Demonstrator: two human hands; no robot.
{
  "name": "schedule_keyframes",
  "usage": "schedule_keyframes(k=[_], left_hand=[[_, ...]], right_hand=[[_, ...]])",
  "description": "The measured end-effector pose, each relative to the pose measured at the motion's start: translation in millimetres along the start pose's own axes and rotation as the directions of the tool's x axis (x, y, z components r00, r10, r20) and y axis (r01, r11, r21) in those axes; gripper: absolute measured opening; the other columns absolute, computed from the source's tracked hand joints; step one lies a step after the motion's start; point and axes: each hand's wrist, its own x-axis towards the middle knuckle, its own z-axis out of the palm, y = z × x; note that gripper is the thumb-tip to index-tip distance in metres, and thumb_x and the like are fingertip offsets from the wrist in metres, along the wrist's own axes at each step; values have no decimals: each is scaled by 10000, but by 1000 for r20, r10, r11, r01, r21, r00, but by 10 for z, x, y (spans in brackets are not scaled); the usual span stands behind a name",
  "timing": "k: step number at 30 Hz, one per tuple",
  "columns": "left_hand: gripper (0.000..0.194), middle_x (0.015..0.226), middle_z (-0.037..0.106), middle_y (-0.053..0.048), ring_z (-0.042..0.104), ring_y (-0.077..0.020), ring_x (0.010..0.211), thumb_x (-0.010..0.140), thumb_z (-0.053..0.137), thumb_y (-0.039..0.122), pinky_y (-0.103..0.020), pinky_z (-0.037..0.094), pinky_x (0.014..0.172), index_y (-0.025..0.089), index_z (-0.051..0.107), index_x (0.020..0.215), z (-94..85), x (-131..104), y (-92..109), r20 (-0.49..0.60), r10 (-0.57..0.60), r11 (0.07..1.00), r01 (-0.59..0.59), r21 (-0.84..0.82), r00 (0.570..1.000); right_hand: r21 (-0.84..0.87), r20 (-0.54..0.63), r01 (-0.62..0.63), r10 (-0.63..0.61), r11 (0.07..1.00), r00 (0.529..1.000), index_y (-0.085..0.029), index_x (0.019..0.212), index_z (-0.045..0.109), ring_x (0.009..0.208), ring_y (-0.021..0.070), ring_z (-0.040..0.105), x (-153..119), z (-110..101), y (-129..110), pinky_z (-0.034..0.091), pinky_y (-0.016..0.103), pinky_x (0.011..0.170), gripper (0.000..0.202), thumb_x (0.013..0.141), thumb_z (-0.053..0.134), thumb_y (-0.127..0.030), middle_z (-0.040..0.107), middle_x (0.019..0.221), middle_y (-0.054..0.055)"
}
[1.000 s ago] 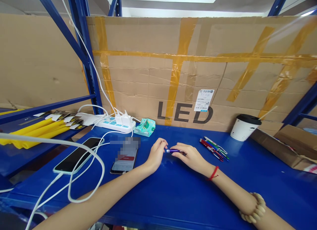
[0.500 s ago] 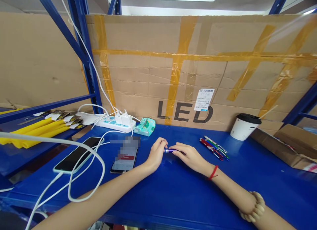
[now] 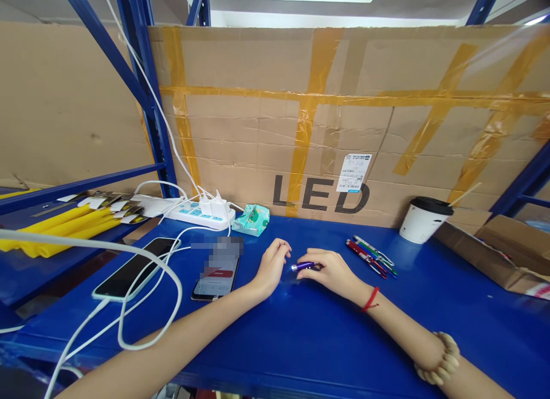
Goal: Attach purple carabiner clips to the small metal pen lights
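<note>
Over the blue tabletop (image 3: 275,341), my right hand (image 3: 329,270) has its fingers closed on a purple pen (image 3: 306,265), whose silver end points left. Just left of that end is my left hand (image 3: 271,264), with its fingers curled together; whether anything small is inside them is hidden. The pen and my left hand are apart. Several pens in red, green and other colours (image 3: 373,257) lie to the right of my right hand. A phone with a lit screen (image 3: 219,270) rests left of my left hand.
A second phone (image 3: 135,270) and looping white cables (image 3: 178,284) are at the left. Behind them sit a power strip (image 3: 201,214) and a green packet (image 3: 253,220). A lidded cup (image 3: 423,221) and an open cardboard box (image 3: 502,255) stand at the right.
The purple pen has come away from my left fingertips and turned slightly, and more of it shows in my right hand. My left hand has barely moved.
</note>
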Motion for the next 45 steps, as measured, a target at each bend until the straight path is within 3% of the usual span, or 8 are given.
schedule_keyframes(k=[6, 16, 26, 37, 41, 45], left_hand=[[119, 667, 460, 17, 410, -105, 631, 749, 383, 252, -224, 290, 590, 173, 457, 700, -7, 9, -19, 13, 15, 1000, -15, 6, 1000], [146, 668, 467, 12, 413, -110, 621, 740, 389, 302, -221, 290, 579, 178, 455, 701, -8, 17, -37, 19, 14, 1000, -15, 20, 1000], [135, 664, 457, 16, 412, -111, 632, 735, 382, 290, -220, 297, 592, 180, 457, 709, -7, 10, -25, 20, 18, 999, -19, 26, 1000], [121, 663, 471, 21, 416, -99, 620, 761, 399, 257, -214, 298, 579, 173, 470, 710, -9, 29, -63, 14, 21, 1000, -21, 1, 1000], [117, 666, 470, 16, 417, -102, 622, 755, 395, 255, -213, 297, 576, 174, 468, 711, -12, 25, -47, 15, 27, 1000, -27, 10, 1000], [116, 670, 465, 12, 415, -107, 623, 751, 384, 258, -212, 299, 582, 177, 458, 712, -12, 5, 2, 4, 7, 999, -7, 39, 1000]], right_hand=[[-45, 15, 15, -14, 999, 1000, -237, 922, 674, 651, 115, 538, 5, 2, -14, 370, 214, 581, 378, 880, 408, -503, 584, 753, 5], [-40, -89, -25, 21, 999, 996, -226, 870, 677, 585, 115, 526, 2, 4, 23, 352, 223, 544, 361, 860, 449, -506, 600, 699, -3], [-3, -9, -23, 23, 1000, 1000, -239, 980, 646, 764, 153, 587, 5, -1, 11, 441, 252, 686, 326, 905, 402, -441, 644, 864, 21], [0, 23, -25, 24, 1000, 999, -225, 928, 646, 801, 145, 587, -4, -9, 14, 416, 244, 711, 404, 954, 280, -393, 631, 870, 19], [-18, 19, -57, 58, 998, 998, -232, 930, 637, 769, 137, 585, -2, -16, -15, 412, 239, 674, 395, 954, 278, -394, 621, 845, 12], [-88, 36, -120, 124, 989, 992, -262, 998, 610, 860, 151, 592, 2, -6, 20, 431, 251, 693, 326, 944, 314, -387, 624, 951, 9]])
